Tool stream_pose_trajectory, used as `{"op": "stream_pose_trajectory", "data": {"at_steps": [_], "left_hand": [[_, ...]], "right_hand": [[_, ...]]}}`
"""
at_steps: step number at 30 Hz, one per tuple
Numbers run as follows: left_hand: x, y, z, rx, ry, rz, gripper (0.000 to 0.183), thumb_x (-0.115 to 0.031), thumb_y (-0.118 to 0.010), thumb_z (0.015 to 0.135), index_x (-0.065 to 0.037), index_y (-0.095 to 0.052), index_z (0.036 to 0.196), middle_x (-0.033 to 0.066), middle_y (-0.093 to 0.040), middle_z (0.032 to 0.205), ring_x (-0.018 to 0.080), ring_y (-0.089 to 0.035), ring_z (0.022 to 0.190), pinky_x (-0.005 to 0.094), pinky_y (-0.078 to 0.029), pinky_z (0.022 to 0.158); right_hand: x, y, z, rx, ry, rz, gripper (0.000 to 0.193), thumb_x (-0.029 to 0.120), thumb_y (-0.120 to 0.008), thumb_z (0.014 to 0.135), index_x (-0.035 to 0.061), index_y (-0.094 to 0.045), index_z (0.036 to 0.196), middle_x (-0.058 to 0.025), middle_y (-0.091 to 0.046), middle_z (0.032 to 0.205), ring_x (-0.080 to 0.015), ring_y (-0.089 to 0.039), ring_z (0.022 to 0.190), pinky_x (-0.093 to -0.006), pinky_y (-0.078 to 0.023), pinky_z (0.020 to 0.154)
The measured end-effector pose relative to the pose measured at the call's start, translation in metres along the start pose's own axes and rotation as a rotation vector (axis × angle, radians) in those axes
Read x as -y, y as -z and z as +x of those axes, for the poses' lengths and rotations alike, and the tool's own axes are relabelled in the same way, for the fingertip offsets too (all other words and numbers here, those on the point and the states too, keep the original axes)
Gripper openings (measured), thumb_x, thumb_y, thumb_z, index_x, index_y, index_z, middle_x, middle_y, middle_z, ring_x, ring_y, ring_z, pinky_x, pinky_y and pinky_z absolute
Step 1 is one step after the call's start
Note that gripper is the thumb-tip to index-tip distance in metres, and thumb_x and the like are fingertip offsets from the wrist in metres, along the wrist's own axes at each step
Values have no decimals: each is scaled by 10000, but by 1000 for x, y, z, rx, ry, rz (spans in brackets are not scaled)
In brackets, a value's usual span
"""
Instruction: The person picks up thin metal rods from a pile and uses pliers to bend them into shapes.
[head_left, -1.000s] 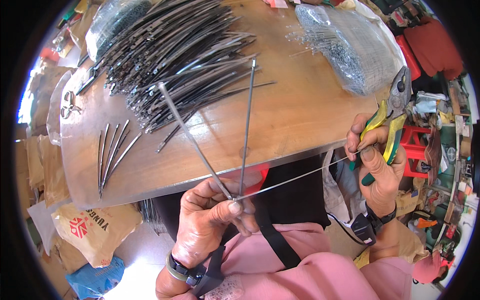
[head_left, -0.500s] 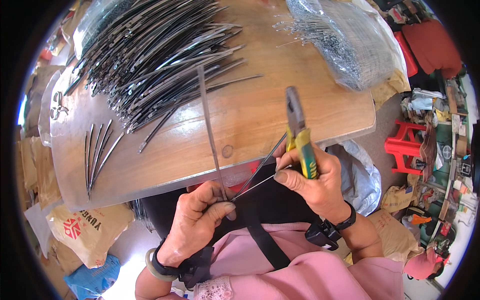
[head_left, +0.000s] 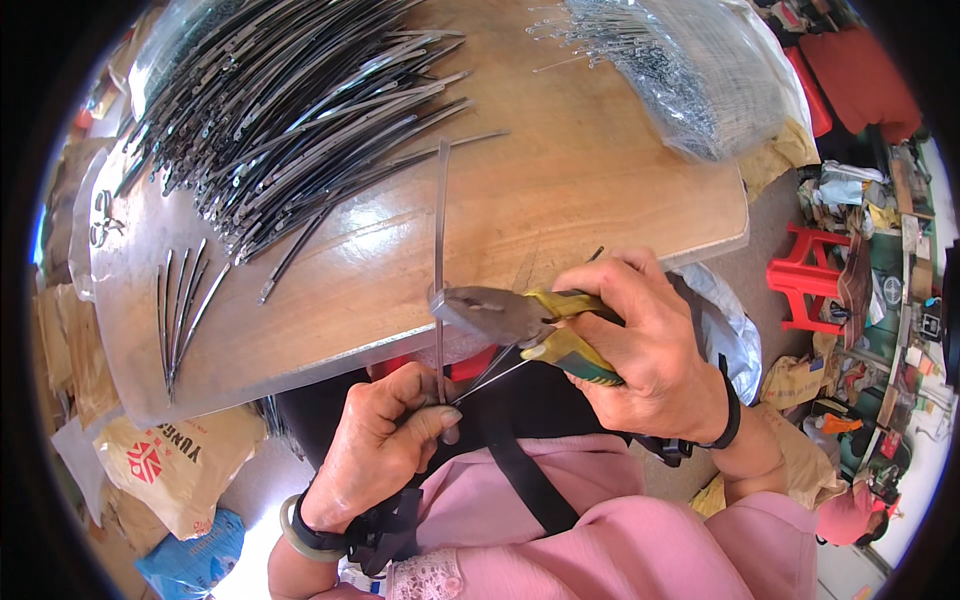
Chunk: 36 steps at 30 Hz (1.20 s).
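Observation:
My left hand point(head_left: 385, 425), closed above my lap, pinches a thin flat strip point(head_left: 441, 220) that stands up over the table edge. A slender metal rod point(head_left: 495, 379) slants to the right from the same fingertips. My right hand point(head_left: 650, 345) is wrapped round the yellow-and-green handles of a pair of pliers point(head_left: 492, 310). The pliers point left, and their jaw tips overlap the upright strip above my left fingers. Whether the jaws grip the strip, I cannot tell. A dark strip's end point(head_left: 597, 254) shows beyond my right hand.
A heap of dark metal strips point(head_left: 290, 120) covers the back left of the wooden table point(head_left: 580, 200). Several strips point(head_left: 180, 310) lie apart near scissors point(head_left: 103, 218). At the back right is a plastic-wrapped bundle of thin rods point(head_left: 700, 90). A red stool point(head_left: 805, 280) stands right.
My right hand has turned the pliers from pointing up to pointing left and brought the jaws to the upright strip. The strip has become nearly vertical; my left hand keeps its pinch.

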<state>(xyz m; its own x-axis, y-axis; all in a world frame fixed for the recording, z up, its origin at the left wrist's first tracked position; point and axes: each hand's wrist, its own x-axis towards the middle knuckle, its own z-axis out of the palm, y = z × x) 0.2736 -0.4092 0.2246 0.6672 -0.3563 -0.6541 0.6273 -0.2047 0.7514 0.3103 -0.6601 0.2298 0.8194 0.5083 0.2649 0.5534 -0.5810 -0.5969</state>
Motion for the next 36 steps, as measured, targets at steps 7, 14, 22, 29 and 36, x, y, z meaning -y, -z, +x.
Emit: {"op": "stream_pose_trajectory", "data": {"at_steps": [7,14,22,29,36], "left_hand": [[2,-3,-1,28,-3,-51,24,51,-573,914,38,-583,933,24,-598,678,46,-500,520,206,-393,473],[-3,15,0,111,-4,-122,235,95,-554,894,48,-621,1114,60,-636,810,101,-604,701,235,-489,658],[-18,28,20,220,-59,-54,314,1,-630,896,16,-630,1209,70,-681,908,132,-629,742,294,-533,703],[-7,-2,15,112,199,-628,179,-139,-602,953,30,-606,1013,66,-552,657,141,-479,479,258,-358,426],[10,-13,1,-139,-154,-719,146,-120,-593,956,26,-580,954,52,-500,598,103,-393,417,247,-295,401]], "right_hand": [[-14,-5,11,91,119,-10,295,49,-671,510,-9,-638,797,-118,-609,1004,-309,-571,821,-446,-414,820],[-15,-8,14,131,90,22,294,56,-669,555,-10,-661,841,-107,-588,995,-281,-544,859,-433,-394,837],[5,-10,20,172,77,104,255,84,-658,667,18,-707,908,-71,-571,947,-230,-544,860,-407,-343,819],[0,-28,19,37,177,11,299,83,-680,517,33,-647,810,-100,-603,1038,-284,-564,928,-470,-351,854],[-1,1,-4,189,-133,273,342,224,-826,716,-14,-691,921,-165,-594,1130,-346,-574,991,-416,-463,849]]}}
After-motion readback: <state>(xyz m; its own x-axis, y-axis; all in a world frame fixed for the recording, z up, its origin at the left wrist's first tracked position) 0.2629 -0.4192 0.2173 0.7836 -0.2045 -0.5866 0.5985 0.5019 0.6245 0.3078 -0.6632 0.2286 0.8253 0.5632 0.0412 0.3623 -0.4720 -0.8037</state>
